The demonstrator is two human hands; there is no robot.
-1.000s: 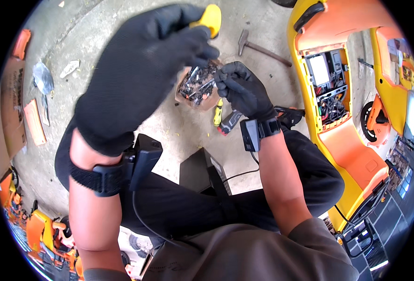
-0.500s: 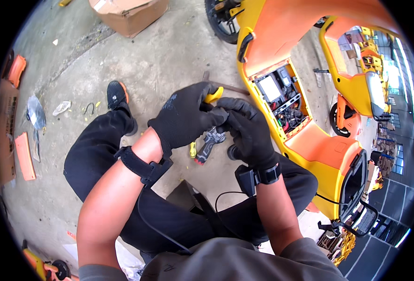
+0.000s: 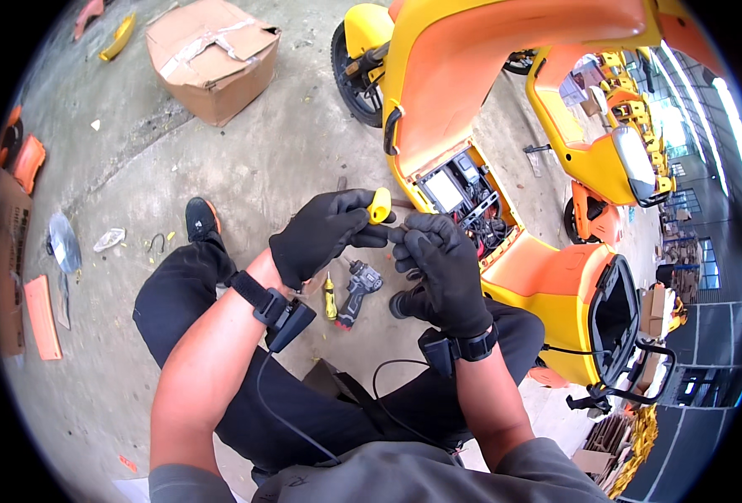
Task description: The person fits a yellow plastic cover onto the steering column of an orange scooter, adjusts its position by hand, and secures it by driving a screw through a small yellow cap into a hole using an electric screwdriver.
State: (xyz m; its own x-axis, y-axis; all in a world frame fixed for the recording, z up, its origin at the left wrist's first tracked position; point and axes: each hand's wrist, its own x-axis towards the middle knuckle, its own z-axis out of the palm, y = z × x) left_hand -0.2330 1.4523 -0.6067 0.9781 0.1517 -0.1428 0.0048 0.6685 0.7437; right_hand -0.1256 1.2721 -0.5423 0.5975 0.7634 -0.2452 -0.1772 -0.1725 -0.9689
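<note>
A small yellow piece point(image 3: 379, 205) is sitting in the middle of the frame; the left hand point(image 3: 325, 233) is pinching it between thumb and fingers; the right hand point(image 3: 448, 268) is curling its fingers close beside it, but I cannot tell if they are pinching anything; the hands seem to be working on little parts together; the next move is likely calling for steady fingertips; below, a yellow screwdriver point(image 3: 330, 299) and a power drill point(image 3: 359, 293) are lying; a scooter point(image 3: 438, 92) is standing upper right.
</note>
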